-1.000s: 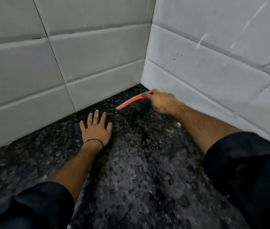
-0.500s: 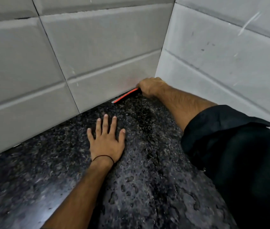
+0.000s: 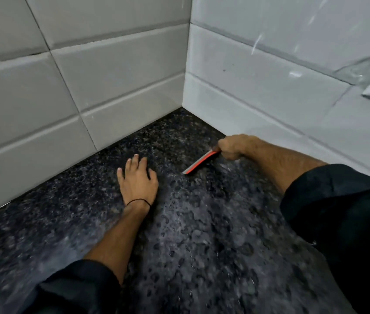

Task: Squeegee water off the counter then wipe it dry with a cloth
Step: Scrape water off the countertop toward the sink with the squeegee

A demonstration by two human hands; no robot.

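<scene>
Wet speckled table point(image 3: 202, 234) meets tiled walls point(image 3: 116, 75) in a corner; left hand point(image 3: 137, 180) lies flat and unclenched, right hand point(image 3: 232, 147) grips squeegee point(image 3: 198, 163).

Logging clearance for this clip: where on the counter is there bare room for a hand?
Free: the corner patch between the two tiled walls, beyond the squeegee; the counter left of the left hand; the wet strip between the forearms. Crowded: the narrow gap between left hand and squeegee, gripped by the right hand.
</scene>
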